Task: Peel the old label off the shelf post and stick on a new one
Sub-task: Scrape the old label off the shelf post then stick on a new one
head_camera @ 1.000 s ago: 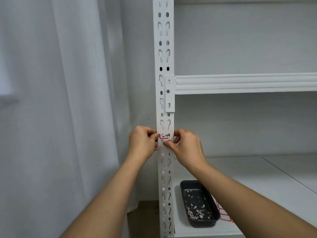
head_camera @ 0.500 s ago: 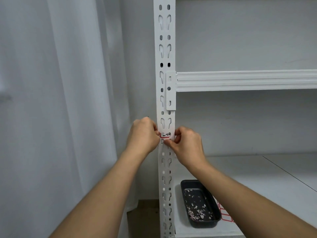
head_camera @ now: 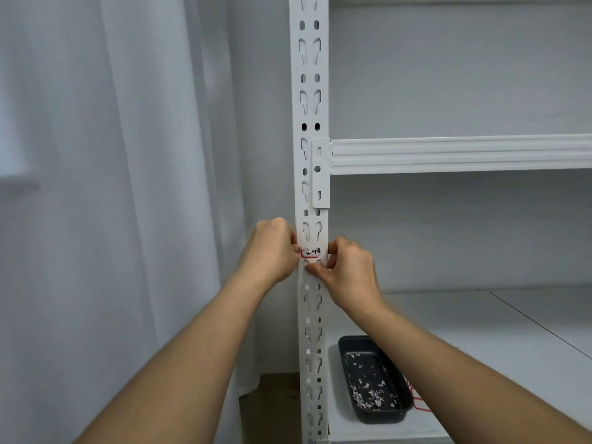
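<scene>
A white slotted shelf post (head_camera: 310, 116) runs up the middle of the view. A small white label with a red border and black writing (head_camera: 311, 253) sits on the post at hand height. My left hand (head_camera: 272, 251) is curled against the post's left edge, its fingertips at the label's left end. My right hand (head_camera: 346, 270) is on the right, thumb at the label's right end and a fingertip pressed on the post just below the label. Whether any part of the label is lifted cannot be told.
A black tray (head_camera: 400, 411) with several white paper scraps lies on the lower shelf (head_camera: 480, 331), beside a sheet of red-bordered labels (head_camera: 419, 403) half hidden by my right arm. A white shelf beam (head_camera: 448, 155) crosses above. A white curtain (head_camera: 112, 187) hangs at left.
Both hands stay at the label; the left hand has closed in a little nearer the post's edge. The view has shifted slightly.
</scene>
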